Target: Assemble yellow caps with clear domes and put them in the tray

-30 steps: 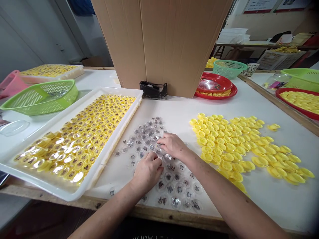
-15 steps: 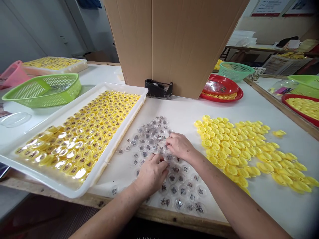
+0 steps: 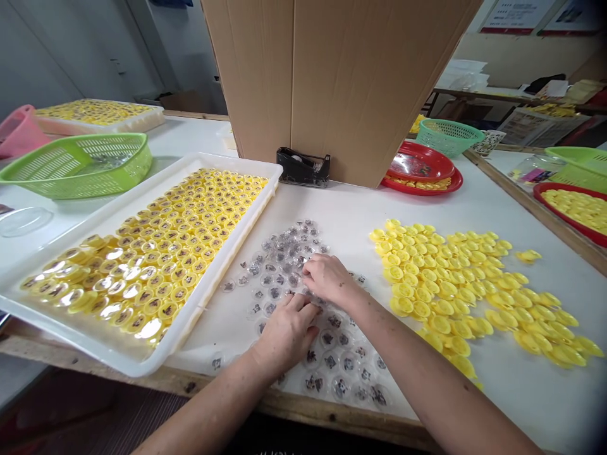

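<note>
Many clear round pieces with small dark printed figures (image 3: 331, 361) are spread on the white table in front of me. My left hand (image 3: 290, 327) rests among them, its fingers curled together with the tips hidden. Just above and to the right, my right hand (image 3: 327, 277) has its fingers bent down on the pieces, close to the left fingertips. Whether either hand pinches a piece cannot be made out. A white tray (image 3: 190, 322) on the left holds rows of yellow cups with printed tops. Loose yellow cups (image 3: 441, 306) lie to the right.
A tall cardboard box (image 3: 341, 82) stands at the back, with a black tape dispenser (image 3: 303, 169) at its foot. Green basket (image 3: 80, 174) at left; red plates (image 3: 420, 165) and a teal basket (image 3: 448, 136) behind right. A wooden edge (image 3: 341, 424) runs along the front.
My right hand has shifted slightly left over the clear pieces, nearer to the fingers of my left hand. My left hand has barely moved.
</note>
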